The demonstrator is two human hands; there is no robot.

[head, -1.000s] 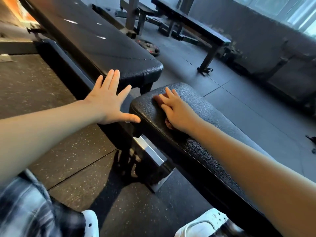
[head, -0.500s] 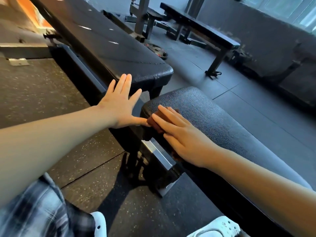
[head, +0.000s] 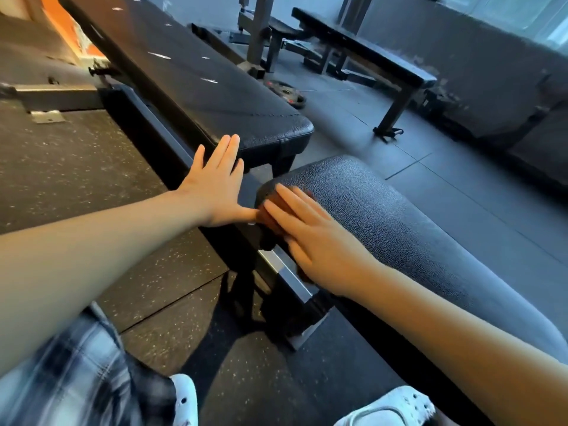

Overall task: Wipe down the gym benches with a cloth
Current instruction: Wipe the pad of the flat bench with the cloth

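Left hand (head: pixel 215 186): released, fingers straight and together, thumb stuck out to the right. It holds nothing. The thumb tip is at the left end of the seat pad (head: pixel 399 216), just beside the cloth (head: pixel 267 222); cannot tell if it touches. Cannot tell either whether the palm rests on the frame below or hovers.

Back pad (head: pixel 199 87): long and black, running up-left from beyond the left hand. It has white flecks on top; marks or tears, can't say. No hand or cloth is on it.

Cloth: brownish-red and mostly hidden. It sits on the seat pad's left end at the near corner, wrapping over the edge.

Right hand (head: pixel 313 238): flat on the cloth with fingers straight and spread, pressing it down, not clenched around it.

Far bench (head: pixel 368 53): well apart across the floor (head: pixel 430 186), with a weight plate (head: pixel 287 93) lying on the floor between it and the back pad.

Progress (judgement): the wipe is under way on the seat pad, working the left end and corner. No wet streak or sheen shows, so which part of this pad is already done can't be told. The back pad looks not yet wiped, going by the flecks. The far bench is likely left too. Call it early to middle, with most surfaces to go.
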